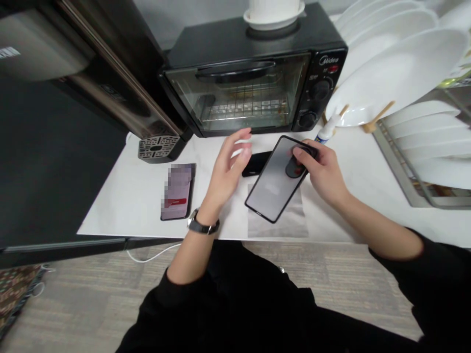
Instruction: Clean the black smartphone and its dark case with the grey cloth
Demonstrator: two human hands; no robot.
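Note:
My right hand [324,169] grips a phone case [274,184] by its upper right edge, thumb on the face and fingers behind. The case has a frosted grey panel, a black rim and a dark oval near the top; it is held tilted above the counter. My left hand [230,166], a black-strapped watch [203,224] on its wrist, hovers left of the case with curved fingers apart, holding nothing. A black flat object [253,164] lies partly hidden behind the case. Below the case a thin grey sheet [277,223] lies on the counter.
On the white counter [121,196] a phone [177,191] with a lit screen lies at left. A black toaster oven [253,46] stands behind, beside a dispenser with a drip tray [158,148]. A small white bottle [327,130] and racked plates [397,73] are at right.

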